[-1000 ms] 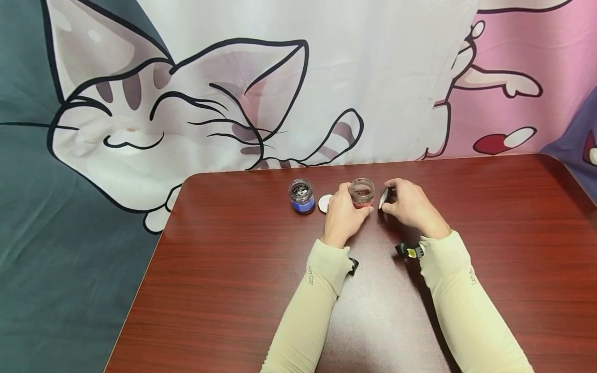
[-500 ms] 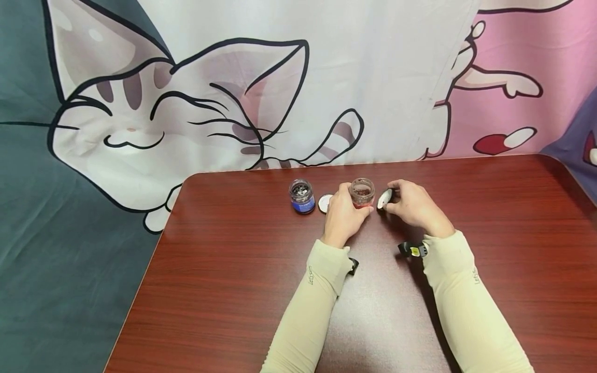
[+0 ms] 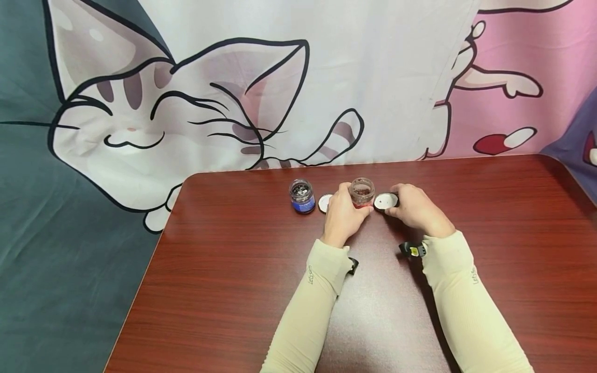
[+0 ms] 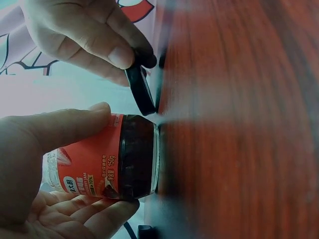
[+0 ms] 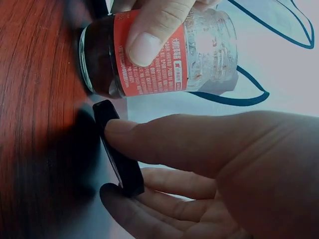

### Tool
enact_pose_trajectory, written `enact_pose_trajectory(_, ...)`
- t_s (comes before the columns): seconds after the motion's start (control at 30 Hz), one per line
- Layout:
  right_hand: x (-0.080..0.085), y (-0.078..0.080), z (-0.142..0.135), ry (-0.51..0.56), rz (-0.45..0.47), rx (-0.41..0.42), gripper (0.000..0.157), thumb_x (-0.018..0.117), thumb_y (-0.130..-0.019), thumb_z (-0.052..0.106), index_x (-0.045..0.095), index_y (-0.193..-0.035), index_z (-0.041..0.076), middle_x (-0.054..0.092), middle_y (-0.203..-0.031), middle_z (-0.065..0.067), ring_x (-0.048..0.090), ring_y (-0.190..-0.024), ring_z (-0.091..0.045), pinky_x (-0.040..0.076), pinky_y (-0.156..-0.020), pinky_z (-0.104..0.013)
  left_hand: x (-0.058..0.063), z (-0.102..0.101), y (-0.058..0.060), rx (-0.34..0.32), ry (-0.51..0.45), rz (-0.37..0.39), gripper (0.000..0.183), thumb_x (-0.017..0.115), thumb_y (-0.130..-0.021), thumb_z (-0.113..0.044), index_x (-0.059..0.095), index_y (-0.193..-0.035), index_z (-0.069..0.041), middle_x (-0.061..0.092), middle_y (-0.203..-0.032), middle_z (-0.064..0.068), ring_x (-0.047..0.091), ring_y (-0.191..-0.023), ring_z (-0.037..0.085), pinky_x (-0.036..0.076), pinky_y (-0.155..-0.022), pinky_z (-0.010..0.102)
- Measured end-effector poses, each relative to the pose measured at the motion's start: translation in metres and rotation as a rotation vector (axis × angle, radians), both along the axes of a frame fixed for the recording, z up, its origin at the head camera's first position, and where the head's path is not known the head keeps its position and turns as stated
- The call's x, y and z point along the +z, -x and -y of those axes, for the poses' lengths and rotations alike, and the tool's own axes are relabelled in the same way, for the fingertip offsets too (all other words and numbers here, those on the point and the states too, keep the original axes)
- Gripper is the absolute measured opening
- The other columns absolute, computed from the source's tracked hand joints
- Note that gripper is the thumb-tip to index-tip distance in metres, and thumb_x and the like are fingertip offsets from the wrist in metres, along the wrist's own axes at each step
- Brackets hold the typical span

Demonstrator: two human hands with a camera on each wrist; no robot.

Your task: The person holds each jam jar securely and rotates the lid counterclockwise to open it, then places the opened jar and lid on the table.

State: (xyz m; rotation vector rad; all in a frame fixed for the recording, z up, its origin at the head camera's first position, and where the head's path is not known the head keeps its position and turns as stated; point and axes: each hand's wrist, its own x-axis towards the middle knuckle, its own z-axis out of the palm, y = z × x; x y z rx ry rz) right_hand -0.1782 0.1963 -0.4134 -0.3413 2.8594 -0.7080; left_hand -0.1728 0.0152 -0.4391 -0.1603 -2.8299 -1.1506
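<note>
My left hand (image 3: 341,215) grips an open glass jam jar (image 3: 361,191) that stands upright near the table's far side. Its red label (image 4: 94,154) shows a strawberry and "150g", and dark jam fills the bottom part. To the right of the jar, my right hand (image 3: 418,210) pinches a black-rimmed jar lid (image 3: 386,201) by its edge, white inside facing up. In the right wrist view the lid (image 5: 119,157) is slightly tilted, low over the table and close beside the jar's base, thumb on one side and fingers on the other.
A second open jar (image 3: 302,197) with a blue label and dark contents stands left of my left hand. Between them lies another lid (image 3: 324,203), white side up, partly hidden by the hand. A cat-print curtain (image 3: 140,134) hangs behind the table's far edge (image 3: 261,170).
The lid in my right hand has gone from nearly on edge to almost flat, white inside turning upward. My right hand has shifted slightly to the right. The left hand and jar stay put.
</note>
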Motion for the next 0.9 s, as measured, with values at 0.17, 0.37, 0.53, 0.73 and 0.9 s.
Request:
enact_pose_trajectory(0.17, -0.0006, -0.0003, 0.0009, -0.014, 0.019, 0.004, 0.054, 0.072, -0.087, 0.012, 0.052, -0.126, -0.02, 0.057, -0.122, -0.039, 0.053, -0.118, -0.053, 0.04, -0.102, -0.06, -0.0005, 0.0001, 0.0004, 0.001, 0.004, 0.0, 0.065, 0.09, -0.076, -0.029, 0.055, -0.127, -0.007, 0.069, -0.116, 0.009, 0.065, -0.11, 0.028, 0.05, -0.093, 0.038)
enact_pose_trajectory(0.37, -0.0011, -0.002, 0.002, -0.02, 0.006, 0.013, 0.048, 0.073, -0.087, 0.01, 0.055, -0.122, -0.02, 0.06, -0.117, -0.037, 0.056, -0.113, -0.051, 0.043, -0.099, -0.059, -0.0005, -0.0002, 0.0011, 0.004, 0.002, 0.008, 0.066, 0.089, -0.076, -0.03, 0.055, -0.128, -0.008, 0.069, -0.116, 0.01, 0.065, -0.111, 0.027, 0.05, -0.093, 0.038)
enact_pose_trajectory(0.53, -0.0018, -0.0026, 0.0028, -0.052, -0.041, 0.036, 0.032, 0.072, -0.086, 0.006, 0.061, -0.106, -0.016, 0.062, -0.097, -0.03, 0.057, -0.094, -0.043, 0.046, -0.085, -0.055, -0.0003, -0.0004, 0.0016, 0.009, 0.004, 0.014, 0.067, 0.089, -0.076, -0.031, 0.055, -0.128, -0.007, 0.069, -0.116, 0.011, 0.065, -0.11, 0.027, 0.051, -0.092, 0.039)
enact_pose_trajectory(0.73, -0.0045, -0.002, 0.0043, -0.081, -0.072, 0.033, 0.022, 0.074, -0.083, 0.005, 0.061, -0.092, -0.012, 0.058, -0.085, -0.024, 0.056, -0.084, -0.04, 0.047, -0.076, -0.053, -0.0004, -0.0001, 0.0015, 0.019, -0.002, 0.016, 0.068, 0.09, -0.075, -0.03, 0.055, -0.129, -0.007, 0.069, -0.117, 0.011, 0.065, -0.11, 0.027, 0.051, -0.092, 0.038)
enact_pose_trajectory(0.9, -0.006, -0.0014, 0.0069, -0.088, -0.081, 0.024, 0.028, 0.075, -0.082, 0.005, 0.06, -0.095, -0.014, 0.059, -0.089, -0.029, 0.058, -0.087, -0.045, 0.048, -0.078, -0.055, -0.001, 0.0009, 0.0024, 0.02, -0.009, 0.016, 0.069, 0.091, -0.075, -0.029, 0.054, -0.13, -0.007, 0.069, -0.117, 0.011, 0.065, -0.111, 0.026, 0.051, -0.094, 0.038)
